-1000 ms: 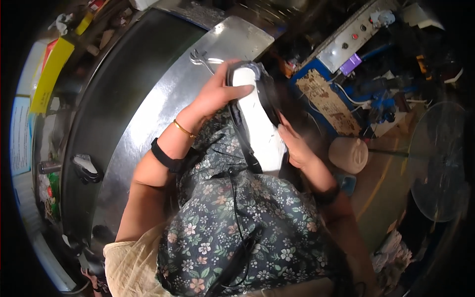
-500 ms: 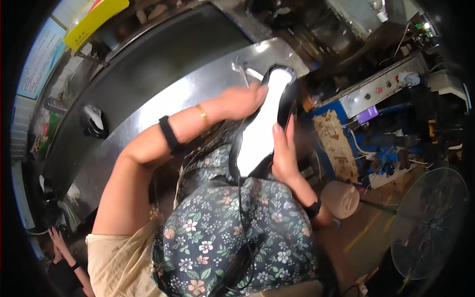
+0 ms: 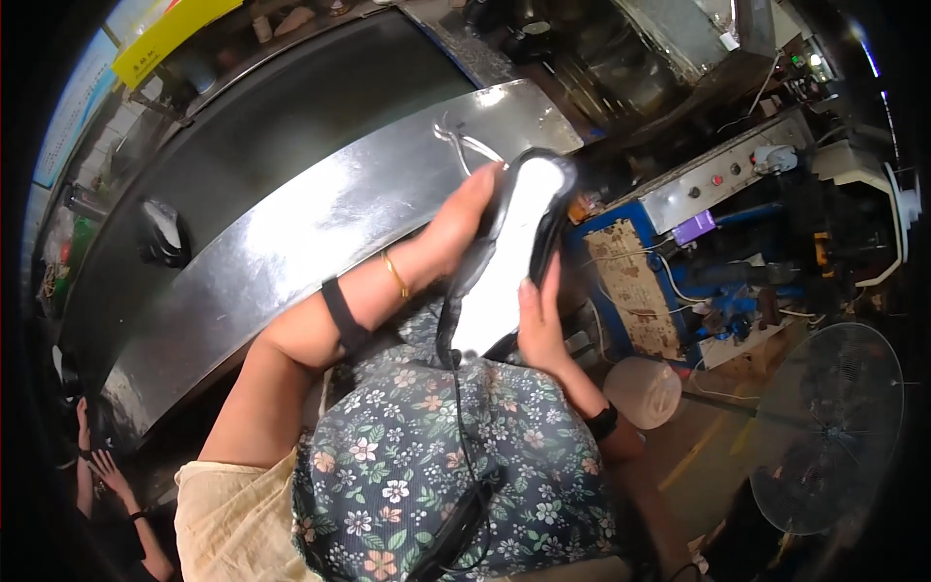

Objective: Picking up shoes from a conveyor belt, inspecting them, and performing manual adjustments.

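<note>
Black shoe (image 3: pixel 504 254) with white insole held above the lap, just off the near edge of the steel bench (image 3: pixel 291 242). Left hand (image 3: pixel 464 218) clasps its toe end, right hand (image 3: pixel 536 320) grips the heel side. Judged light, semi-stiff, pliable upper; best held by both ends.

1. A dark shoe (image 3: pixel 165 233) rides the black conveyor belt (image 3: pixel 291 116) near its left end.
2. Beyond my steel bench's (image 3: pixel 291 242) right corner stands a blue machine (image 3: pixel 669 281) with a grey control box (image 3: pixel 722 175).
3. A round wire-guard fan (image 3: pixel 829 427) stands on the floor, lower right, near a pale plastic jug (image 3: pixel 643 391).
</note>
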Demonstrator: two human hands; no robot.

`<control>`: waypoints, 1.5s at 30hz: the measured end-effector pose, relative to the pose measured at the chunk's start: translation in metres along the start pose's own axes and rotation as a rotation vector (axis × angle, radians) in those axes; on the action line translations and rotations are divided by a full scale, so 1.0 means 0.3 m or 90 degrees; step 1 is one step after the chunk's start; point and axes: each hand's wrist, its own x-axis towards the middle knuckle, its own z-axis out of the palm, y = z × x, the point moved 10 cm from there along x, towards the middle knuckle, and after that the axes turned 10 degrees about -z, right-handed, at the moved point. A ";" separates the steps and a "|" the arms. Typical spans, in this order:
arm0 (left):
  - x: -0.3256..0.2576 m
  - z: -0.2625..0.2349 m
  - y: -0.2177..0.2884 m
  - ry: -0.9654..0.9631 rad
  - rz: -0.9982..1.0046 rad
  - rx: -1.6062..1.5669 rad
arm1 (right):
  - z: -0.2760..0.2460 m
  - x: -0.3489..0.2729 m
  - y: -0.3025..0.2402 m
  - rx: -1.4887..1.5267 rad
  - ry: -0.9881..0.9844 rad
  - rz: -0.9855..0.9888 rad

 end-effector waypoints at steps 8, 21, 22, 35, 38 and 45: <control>0.069 0.130 0.040 -0.132 -0.147 0.041 | -0.215 0.058 0.125 0.013 -0.059 0.233; -0.002 0.204 0.043 -0.225 -0.120 -0.009 | -0.173 0.371 -0.104 -0.008 0.068 -0.054; 0.003 0.209 0.044 -0.246 -0.110 0.005 | -0.173 0.373 -0.102 -0.021 0.054 -0.043; -0.007 0.218 0.065 -0.276 -0.070 0.123 | -0.155 0.338 -0.170 0.280 -0.164 0.043; -0.005 0.209 0.044 -0.257 -0.073 0.119 | -0.165 0.318 -0.155 0.203 -0.120 0.004; -0.194 0.490 0.231 -0.284 0.276 0.460 | -0.384 0.229 -0.253 0.416 -0.026 0.006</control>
